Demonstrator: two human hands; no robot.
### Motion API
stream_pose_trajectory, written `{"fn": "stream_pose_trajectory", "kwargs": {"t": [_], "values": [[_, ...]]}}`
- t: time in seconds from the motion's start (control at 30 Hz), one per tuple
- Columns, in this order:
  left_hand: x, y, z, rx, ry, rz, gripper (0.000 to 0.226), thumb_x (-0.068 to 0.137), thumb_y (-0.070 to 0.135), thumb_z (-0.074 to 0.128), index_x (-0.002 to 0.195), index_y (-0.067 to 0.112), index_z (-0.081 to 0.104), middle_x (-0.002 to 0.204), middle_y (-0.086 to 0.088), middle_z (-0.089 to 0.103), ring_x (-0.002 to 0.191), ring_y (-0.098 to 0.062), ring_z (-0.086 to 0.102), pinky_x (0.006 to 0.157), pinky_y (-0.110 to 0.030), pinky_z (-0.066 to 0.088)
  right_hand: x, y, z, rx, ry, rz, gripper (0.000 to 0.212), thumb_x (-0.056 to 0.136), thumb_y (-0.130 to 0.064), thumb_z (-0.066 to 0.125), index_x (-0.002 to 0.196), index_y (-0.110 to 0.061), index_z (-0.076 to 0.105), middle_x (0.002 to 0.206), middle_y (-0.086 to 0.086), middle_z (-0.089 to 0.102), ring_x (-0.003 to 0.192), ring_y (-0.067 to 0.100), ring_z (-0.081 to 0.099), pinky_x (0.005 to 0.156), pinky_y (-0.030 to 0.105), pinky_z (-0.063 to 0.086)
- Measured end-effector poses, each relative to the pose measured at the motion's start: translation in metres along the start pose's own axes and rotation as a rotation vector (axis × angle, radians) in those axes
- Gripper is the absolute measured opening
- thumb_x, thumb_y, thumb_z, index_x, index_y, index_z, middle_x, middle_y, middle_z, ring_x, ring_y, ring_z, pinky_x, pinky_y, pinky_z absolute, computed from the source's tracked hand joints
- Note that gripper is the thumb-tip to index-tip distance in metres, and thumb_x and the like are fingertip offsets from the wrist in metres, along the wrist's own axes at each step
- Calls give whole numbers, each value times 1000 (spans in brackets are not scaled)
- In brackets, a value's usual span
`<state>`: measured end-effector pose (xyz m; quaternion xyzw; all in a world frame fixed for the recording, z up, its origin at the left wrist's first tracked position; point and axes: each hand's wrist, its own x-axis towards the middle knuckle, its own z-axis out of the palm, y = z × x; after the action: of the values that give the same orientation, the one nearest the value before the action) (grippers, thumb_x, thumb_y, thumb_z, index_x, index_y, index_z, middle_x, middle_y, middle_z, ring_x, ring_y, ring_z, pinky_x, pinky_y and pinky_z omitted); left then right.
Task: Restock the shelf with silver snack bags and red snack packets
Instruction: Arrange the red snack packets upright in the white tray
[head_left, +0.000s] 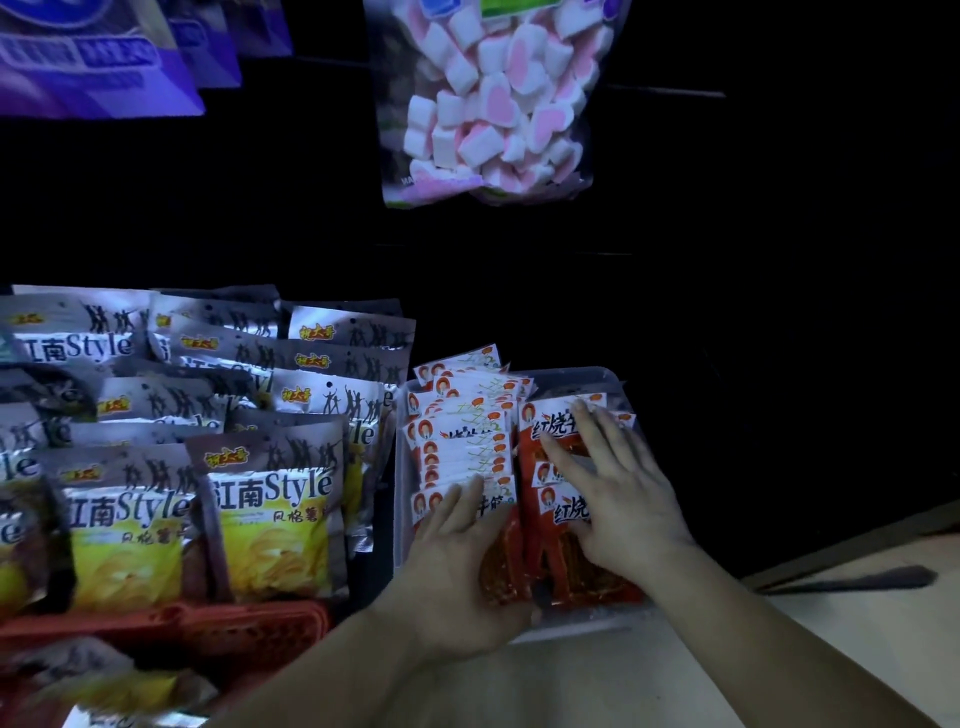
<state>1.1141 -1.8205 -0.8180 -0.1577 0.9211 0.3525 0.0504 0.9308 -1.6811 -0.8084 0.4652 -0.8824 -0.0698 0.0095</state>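
Several red snack packets (462, 441) with white tops stand in two rows inside a clear plastic tray (597, 376) on the shelf. My left hand (462, 561) lies flat on the front of the left row, fingers spread over the packets. My right hand (618, 493) rests palm down on the right row of red packets (558, 423), fingers apart. Neither hand visibly grips a packet. Left of the tray, several silver snack bags (270, 514) with yellow chip pictures stand in overlapping rows.
A red basket (249, 621) sits in front of the silver bags. A bag of pink and white marshmallows (493, 98) hangs above the tray, and purple bags (93, 57) hang at upper left. Pale floor (857, 623) shows at lower right; the shelf back is dark.
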Motion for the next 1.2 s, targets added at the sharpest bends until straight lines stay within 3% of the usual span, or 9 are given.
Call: {"fn": "stream_pose_trajectory", "kwargs": {"t": [0.2, 0.33, 0.5, 0.63, 0.77, 0.87, 0.97, 1.07, 1.2], "values": [[2, -51, -35, 148, 47, 12, 110, 67, 81, 63, 160, 40, 21, 170, 13, 4, 156, -9, 7, 126, -35, 18, 22, 13, -3, 47, -155, 99, 105, 84, -80, 55, 159, -47, -10, 170, -1, -20, 159, 24, -4, 128, 50, 0], [4, -49, -34, 128, 23, 60, 103, 68, 81, 60, 158, 44, 25, 168, 20, 9, 154, -4, 14, 124, -37, 27, 22, -1, 2, 93, -92, 82, 101, 85, -80, 54, 160, -45, -4, 169, 0, -23, 158, 22, -10, 128, 47, -1], [5, -41, -20, 37, 188, 70, 85, 74, 72, 66, 150, 40, 44, 161, 18, 31, 148, -3, 32, 122, -27, 30, 12, -7, 0, 114, 2, 67, 99, 79, -76, 64, 161, -36, 25, 172, 3, 0, 159, 25, 3, 128, 48, 2], [5, -22, -2, -28, 234, 71, 78, 79, 68, 63, 150, 39, 47, 161, 17, 33, 148, -3, 31, 116, -15, 24, 4, -14, 5, 113, 7, 111, 99, 82, -76, 61, 162, -39, 16, 172, 3, -12, 159, 24, -4, 128, 46, 3], [9, -22, -3, -34, 234, 22, 78, 80, 65, 60, 151, 35, 46, 162, 11, 35, 149, -8, 31, 118, -23, 30, 8, -12, 4, 119, -7, 130, 101, 87, -72, 61, 163, -39, 3, 171, 2, -13, 159, 22, -8, 129, 44, 2], [9, -23, -9, -61, 229, -21, 76, 79, 58, 58, 149, 28, 49, 158, 7, 42, 147, -9, 36, 117, -25, 35, 1, -20, 1, 164, 41, 116, 96, 82, -67, 69, 161, -37, 23, 166, 1, 18, 155, 24, 18, 126, 39, 17], [7, -13, -18, -66, 196, -10, 66, 84, 47, 65, 146, 27, 52, 149, 8, 50, 138, -10, 46, 109, -20, 38, -6, -19, -9, 168, 161, 123, 83, 75, -64, 77, 146, -31, 51, 137, -3, 49, 131, 23, 50, 107, 39, 47], [5, -2, -24, -93, 159, -35, 61, 88, 41, 69, 145, 29, 52, 143, 9, 55, 132, -11, 50, 104, -19, 39, -11, -15, -24, 188, 251, 159, 70, 67, -59, 86, 127, -28, 68, 112, -6, 59, 107, 23, 62, 85, 37, 55], [-5, 12, -32, -120, 137, -55, 57, 87, 41, 70, 141, 32, 55, 136, 7, 59, 126, -13, 55, 100, -20, 42, -21, -7, -38, 174, 193, 178, 65, 70, -58, 86, 123, -26, 69, 113, -3, 58, 107, 26, 61, 81, 38, 55]]}}
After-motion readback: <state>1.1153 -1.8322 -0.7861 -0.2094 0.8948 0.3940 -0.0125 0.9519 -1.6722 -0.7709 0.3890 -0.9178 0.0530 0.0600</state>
